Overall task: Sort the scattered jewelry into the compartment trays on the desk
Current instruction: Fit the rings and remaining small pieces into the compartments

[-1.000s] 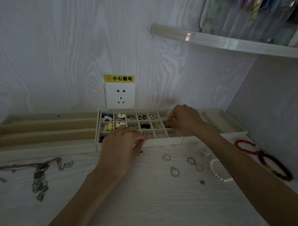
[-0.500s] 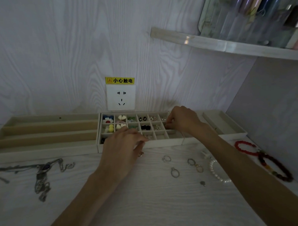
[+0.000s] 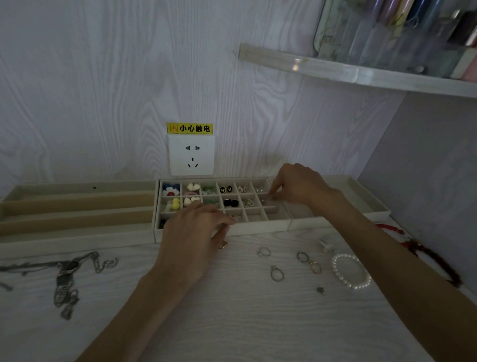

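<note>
Both your hands work at the grid tray on the pale wood-grain surface [image 3: 225,330].

The long beige tray with lengthwise channels [image 3: 66,214] sits left, touching the white many-celled compartment tray [image 3: 257,227], whose rear cells hold small earrings. Your left hand [image 3: 193,241] rests over the tray's front edge, fingers curled together; whether it grips anything you cannot tell. Your right hand [image 3: 300,186] pinches something tiny over a right-side cell. Loose on the surface: a grey chain necklace [image 3: 63,277], a white pearl bracelet [image 3: 351,270], a silver ring [image 3: 276,273].
</note>
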A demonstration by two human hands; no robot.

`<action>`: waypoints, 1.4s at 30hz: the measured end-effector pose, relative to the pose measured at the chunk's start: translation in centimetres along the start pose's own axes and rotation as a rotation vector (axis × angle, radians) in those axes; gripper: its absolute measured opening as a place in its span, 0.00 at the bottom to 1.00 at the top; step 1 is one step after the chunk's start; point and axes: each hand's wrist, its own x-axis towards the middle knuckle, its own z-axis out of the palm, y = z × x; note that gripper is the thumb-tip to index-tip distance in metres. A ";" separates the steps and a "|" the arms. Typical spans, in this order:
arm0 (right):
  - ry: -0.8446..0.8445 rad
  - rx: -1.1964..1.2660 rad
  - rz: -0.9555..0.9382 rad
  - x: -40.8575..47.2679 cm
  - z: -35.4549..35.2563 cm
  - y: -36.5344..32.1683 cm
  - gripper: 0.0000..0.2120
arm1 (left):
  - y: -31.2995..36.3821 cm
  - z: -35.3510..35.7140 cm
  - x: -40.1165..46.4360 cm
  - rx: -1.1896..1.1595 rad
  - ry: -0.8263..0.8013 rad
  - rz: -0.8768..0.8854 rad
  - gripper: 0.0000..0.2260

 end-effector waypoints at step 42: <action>-0.250 1.567 0.307 -18.9 1.6 0.2 0.07 | 10.4 -1.4 -4.2 -0.598 -0.036 0.024 0.08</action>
